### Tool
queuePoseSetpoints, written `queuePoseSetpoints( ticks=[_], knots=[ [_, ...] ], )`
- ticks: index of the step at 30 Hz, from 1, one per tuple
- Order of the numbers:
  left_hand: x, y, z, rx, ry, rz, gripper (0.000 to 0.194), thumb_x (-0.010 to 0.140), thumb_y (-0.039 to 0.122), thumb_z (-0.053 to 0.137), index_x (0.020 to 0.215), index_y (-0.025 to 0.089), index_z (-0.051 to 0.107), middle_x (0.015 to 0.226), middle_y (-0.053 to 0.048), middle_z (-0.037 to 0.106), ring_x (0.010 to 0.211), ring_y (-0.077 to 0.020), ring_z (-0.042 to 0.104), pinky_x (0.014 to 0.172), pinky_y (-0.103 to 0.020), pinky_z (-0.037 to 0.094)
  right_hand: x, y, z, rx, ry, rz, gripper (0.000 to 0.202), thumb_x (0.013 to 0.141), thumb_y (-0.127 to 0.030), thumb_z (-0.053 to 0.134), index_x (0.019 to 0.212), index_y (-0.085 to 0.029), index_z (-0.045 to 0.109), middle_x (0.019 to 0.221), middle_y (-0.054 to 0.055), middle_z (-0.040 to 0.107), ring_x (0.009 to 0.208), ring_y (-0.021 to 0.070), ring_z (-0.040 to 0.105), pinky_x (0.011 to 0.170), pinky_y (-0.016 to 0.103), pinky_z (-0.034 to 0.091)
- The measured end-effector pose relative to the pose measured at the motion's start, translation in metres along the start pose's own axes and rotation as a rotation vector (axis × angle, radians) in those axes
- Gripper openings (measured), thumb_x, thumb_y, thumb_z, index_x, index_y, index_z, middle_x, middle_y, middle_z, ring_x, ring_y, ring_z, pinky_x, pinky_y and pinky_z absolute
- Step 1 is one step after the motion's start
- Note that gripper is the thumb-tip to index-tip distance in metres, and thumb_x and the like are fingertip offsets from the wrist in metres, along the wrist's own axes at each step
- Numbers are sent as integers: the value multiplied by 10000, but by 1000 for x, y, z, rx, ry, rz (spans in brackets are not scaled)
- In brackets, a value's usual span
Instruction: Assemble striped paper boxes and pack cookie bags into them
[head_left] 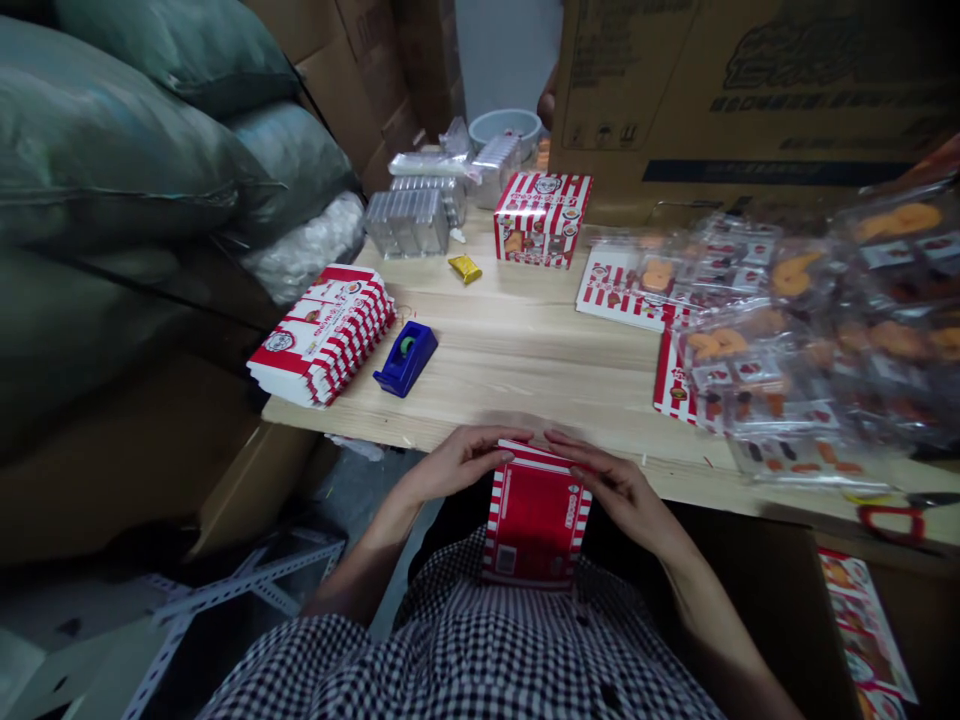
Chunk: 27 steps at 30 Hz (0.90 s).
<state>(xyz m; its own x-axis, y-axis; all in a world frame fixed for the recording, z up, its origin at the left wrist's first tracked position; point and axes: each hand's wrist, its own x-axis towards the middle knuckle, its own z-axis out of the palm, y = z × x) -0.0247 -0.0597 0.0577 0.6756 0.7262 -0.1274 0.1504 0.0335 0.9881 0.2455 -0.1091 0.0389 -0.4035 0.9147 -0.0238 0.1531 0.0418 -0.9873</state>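
A red carton with striped red-and-white edges [538, 520] stands upright at the table's near edge, against the checked clothing. My left hand [461, 460] holds its upper left edge, fingers over the top and thumb near the front face. On the upper right, my right hand [607, 478] grips the same carton, its fingertips along the top edge. The far side of the carton is hidden. Beyond the hands, a blue tape dispenser [406, 360] and a stack of flat red-and-white cartons [324, 335] lie on the left; a formed striped box [543, 220] stands at the back.
The wooden table [517, 340] bears clear plastic trays [409, 222], a yellow packet [465, 268] and many clear food packs [795, 350] on the right. Red-handled scissors [892, 522] lie at the right edge. A large cardboard box [675, 100] stands behind; stuffed sacks [112, 130] rise left.
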Motion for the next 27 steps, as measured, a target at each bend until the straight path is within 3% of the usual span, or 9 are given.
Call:
queuePoseSetpoints(
  ticks=[8,13,17,20,24,27],
  knots=[
    [-1,0,-6,132,-33,79,385,972,293,543,1352,277,608,1403,-68,608,1287,-226,581,1102,-395,435,0,6,1,45,-3,10,327,998,-345,534,1308,-378,631,1412,22,605,1359,237,511,1166,516,358],
    [2,-3,2,133,-2,124,327,980,250,523,1269,292,668,1358,-52,644,1265,-207,600,1098,-398,445,-2,4,5,35,11,23,307,1008,-353,505,1273,-378,659,1454,15,565,1408,235,453,1187,520,319],
    [2,-1,8,79,201,91,290,970,260,542,1208,264,708,1261,-70,704,1179,-211,653,1055,-416,484,6,-1,10,58,226,6,280,956,-361,600,1217,-345,700,1448,41,570,1375,253,491,1159,501,365],
    [0,11,4,105,269,147,280,959,249,563,1188,266,722,1270,-72,697,1184,-214,643,1059,-411,478,12,-13,10,78,397,-34,265,914,-333,667,1173,-331,723,1328,55,662,1261,260,592,1086,474,455],
    [-1,29,-1,17,271,190,211,913,238,639,1078,248,770,1263,-84,697,1186,-234,637,1050,-407,479,5,-36,10,-44,407,-141,263,940,-264,631,1170,-347,728,1296,43,677,1220,261,615,1047,463,488],
    [2,29,6,-127,206,74,235,898,276,665,1111,230,752,1328,-97,657,1226,-254,609,1047,-419,473,-5,-41,15,-130,381,-177,297,954,-230,606,1193,-368,715,1304,35,668,1194,257,628,1018,458,506]
  ],
)
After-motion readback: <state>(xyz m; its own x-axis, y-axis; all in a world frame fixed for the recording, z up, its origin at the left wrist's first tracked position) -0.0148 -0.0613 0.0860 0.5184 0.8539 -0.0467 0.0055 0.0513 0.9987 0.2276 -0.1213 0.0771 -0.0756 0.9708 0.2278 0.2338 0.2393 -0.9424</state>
